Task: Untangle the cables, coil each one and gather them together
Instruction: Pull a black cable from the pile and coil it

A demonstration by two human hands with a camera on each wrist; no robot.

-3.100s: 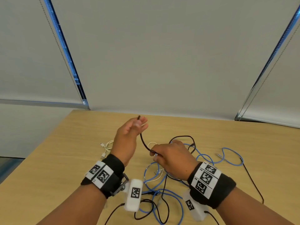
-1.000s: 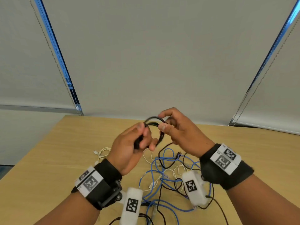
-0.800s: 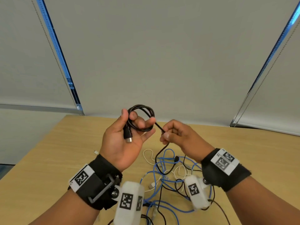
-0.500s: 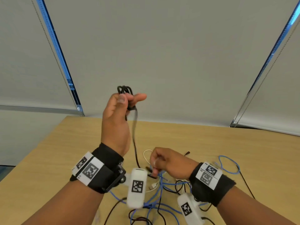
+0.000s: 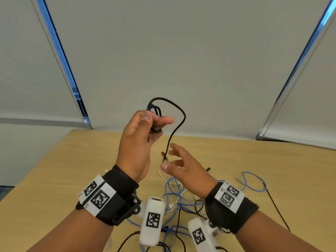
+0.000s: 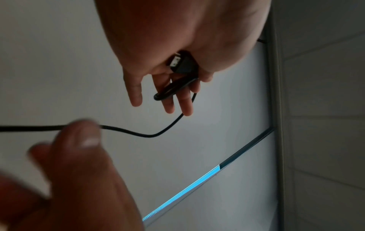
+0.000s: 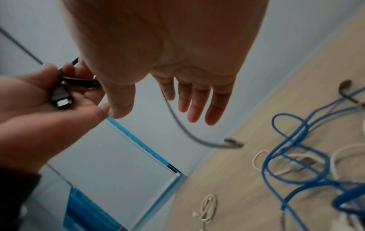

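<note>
- Half a second on, the right hand (image 5: 183,168) has come up off the tangle on the table (image 5: 54,179) and now floats below the left, fingers spread and relaxed, gripping nothing.
- The left hand (image 5: 138,140) has dropped a little from its high point, with the thumb and fingers closed on the small coil of the black cable (image 5: 179,113).
- The cable's tail, which hung straight down before, now arcs up out of the coil, bends over to the right and drops towards the right hand's fingertips (image 5: 164,166); whether they touch it I cannot tell.
- Left wrist view: a few tight black loops (image 6: 171,89) lie across the fingers, and the cable's black plug (image 6: 180,64) with its metal end sits in the palm.
- Right wrist view: the free end (image 7: 233,143) swings blurred in the air, clear of the tabletop.
- Down on the table, the blue cable (image 5: 172,197) sprawls in loose loops, tangled with white cable (image 5: 172,206) and more black cable near the wrists.
- A small white bundle (image 7: 207,207) lies apart from that tangle.
</note>
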